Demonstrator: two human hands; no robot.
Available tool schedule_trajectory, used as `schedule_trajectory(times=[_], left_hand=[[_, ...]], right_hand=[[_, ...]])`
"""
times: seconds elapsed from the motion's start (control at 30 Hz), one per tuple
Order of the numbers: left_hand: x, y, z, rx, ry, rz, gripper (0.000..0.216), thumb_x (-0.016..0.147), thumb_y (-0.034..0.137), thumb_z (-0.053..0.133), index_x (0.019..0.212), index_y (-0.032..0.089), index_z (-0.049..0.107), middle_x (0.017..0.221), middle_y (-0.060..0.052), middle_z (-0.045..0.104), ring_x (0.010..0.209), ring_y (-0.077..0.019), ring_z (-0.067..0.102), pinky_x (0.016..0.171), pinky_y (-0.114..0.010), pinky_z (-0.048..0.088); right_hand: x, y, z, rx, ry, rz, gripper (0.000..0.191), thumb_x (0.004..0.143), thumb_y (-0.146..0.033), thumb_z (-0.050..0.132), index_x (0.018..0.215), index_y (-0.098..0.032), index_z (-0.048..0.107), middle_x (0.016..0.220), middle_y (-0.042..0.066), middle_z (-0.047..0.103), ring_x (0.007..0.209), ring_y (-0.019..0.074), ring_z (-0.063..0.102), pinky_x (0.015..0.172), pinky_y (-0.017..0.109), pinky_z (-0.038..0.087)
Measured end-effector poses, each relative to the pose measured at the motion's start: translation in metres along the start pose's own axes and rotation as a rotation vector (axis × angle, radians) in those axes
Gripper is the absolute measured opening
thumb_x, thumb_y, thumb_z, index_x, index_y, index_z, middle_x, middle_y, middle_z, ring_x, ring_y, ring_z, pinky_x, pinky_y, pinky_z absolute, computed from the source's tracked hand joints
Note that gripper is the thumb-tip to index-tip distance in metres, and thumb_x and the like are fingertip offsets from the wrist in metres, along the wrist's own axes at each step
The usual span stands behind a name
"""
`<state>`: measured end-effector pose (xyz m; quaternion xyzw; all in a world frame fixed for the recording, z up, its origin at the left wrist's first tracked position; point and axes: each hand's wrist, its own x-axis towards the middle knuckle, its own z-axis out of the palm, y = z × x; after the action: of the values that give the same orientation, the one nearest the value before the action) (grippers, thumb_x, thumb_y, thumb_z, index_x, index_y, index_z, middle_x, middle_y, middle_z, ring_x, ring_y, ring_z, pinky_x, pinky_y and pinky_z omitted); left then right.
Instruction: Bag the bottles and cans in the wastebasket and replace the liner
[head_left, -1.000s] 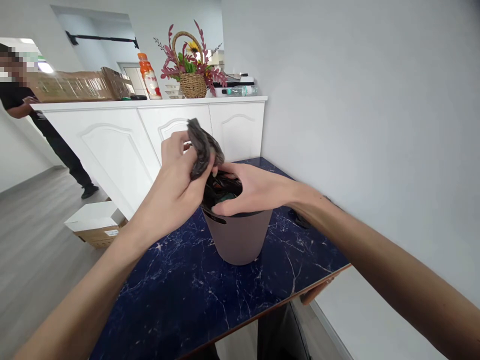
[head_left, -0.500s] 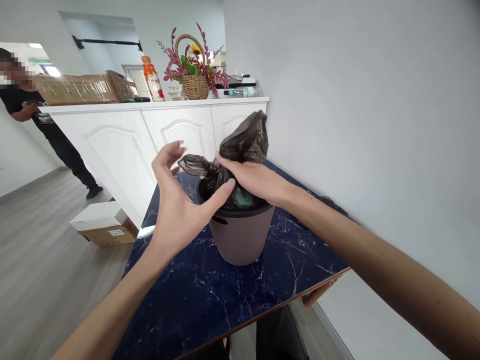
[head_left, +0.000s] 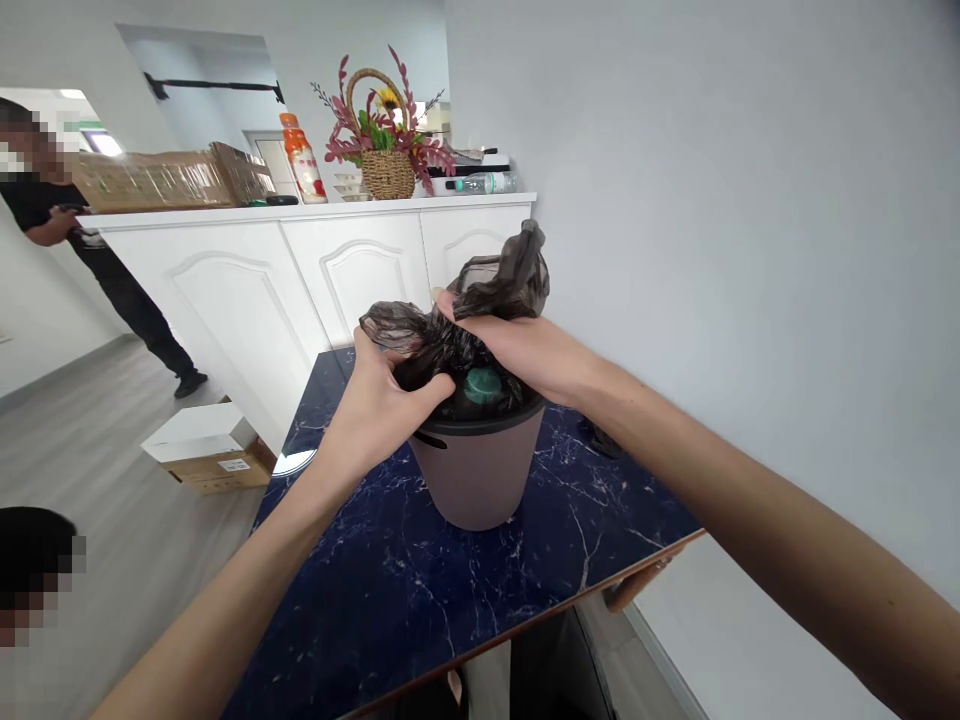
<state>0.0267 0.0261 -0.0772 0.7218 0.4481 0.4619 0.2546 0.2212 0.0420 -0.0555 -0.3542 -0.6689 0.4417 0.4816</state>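
A thin black garbage bag (head_left: 517,275) bunches up out of a brownish-mauve trash can (head_left: 480,475) with a dark rim. My right hand (head_left: 517,345) is closed on the gathered neck of the bag, with the loose top puffing out above it. My left hand (head_left: 382,400) wraps the bag's left side just over the rim. Its thumb lies in front and its other fingers are partly hidden behind the plastic. Between the hands, a round green object (head_left: 482,385), like a bottle's base, shows in the bag.
The can stands on a dark blue marbled table (head_left: 360,610). Behind is a white cabinet (head_left: 225,290) bearing a flower basket (head_left: 388,175), an orange-capped bottle (head_left: 302,160) and a cardboard box (head_left: 157,180). A carton (head_left: 210,450) sits on the floor. Two people are at the left.
My left hand has moved right and in against the bag, from apart to around its left side. The bag top has shifted, and the green object shows more plainly. A second person's head appears lower left.
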Motion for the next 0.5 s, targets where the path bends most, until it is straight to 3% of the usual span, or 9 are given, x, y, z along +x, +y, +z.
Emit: schedule_trajectory(times=[0.1, 0.17, 0.37, 0.5], left_hand=[[-0.001, 0.006, -0.001, 0.129, -0.04, 0.057, 0.007, 0.09, 0.029, 0.065, 0.091, 0.022, 0.064, 0.092, -0.006, 0.073, 0.094, -0.0267, 0.07, 0.075, -0.036, 0.058], [-0.002, 0.008, -0.002, 0.161, -0.048, 0.084, 0.013, 0.091, 0.031, 0.063, 0.082, 0.022, 0.066, 0.085, -0.004, 0.072, 0.087, -0.0246, 0.068, 0.072, -0.034, 0.054], [0.0, 0.006, -0.003, 0.101, -0.055, 0.121, 0.015, 0.09, 0.035, 0.065, 0.09, 0.025, 0.077, 0.104, -0.006, 0.078, 0.095, -0.0245, 0.07, 0.085, -0.037, 0.057], [0.007, 0.003, -0.004, 0.107, -0.038, 0.11, 0.016, 0.092, 0.035, 0.066, 0.089, 0.027, 0.079, 0.1, -0.006, 0.079, 0.096, -0.0244, 0.07, 0.081, -0.034, 0.057]], right_hand=[[-0.002, -0.001, -0.004, -0.009, -0.1, -0.106, 0.025, 0.094, -0.05, 0.073, 0.101, -0.027, 0.073, 0.114, 0.007, 0.074, 0.119, 0.0282, 0.065, 0.105, 0.047, 0.056], [-0.002, -0.002, -0.008, -0.038, -0.162, -0.161, 0.024, 0.097, -0.049, 0.071, 0.094, -0.026, 0.069, 0.105, 0.005, 0.073, 0.11, 0.0263, 0.066, 0.099, 0.045, 0.058], [-0.003, -0.006, -0.03, -0.268, -0.331, -0.245, 0.021, 0.095, -0.043, 0.074, 0.089, -0.024, 0.068, 0.096, 0.002, 0.073, 0.096, 0.0214, 0.064, 0.09, 0.038, 0.056], [0.0, -0.009, -0.043, -0.352, -0.368, -0.325, 0.01, 0.091, -0.033, 0.074, 0.094, -0.025, 0.071, 0.102, 0.003, 0.077, 0.105, 0.0226, 0.067, 0.099, 0.038, 0.054]])
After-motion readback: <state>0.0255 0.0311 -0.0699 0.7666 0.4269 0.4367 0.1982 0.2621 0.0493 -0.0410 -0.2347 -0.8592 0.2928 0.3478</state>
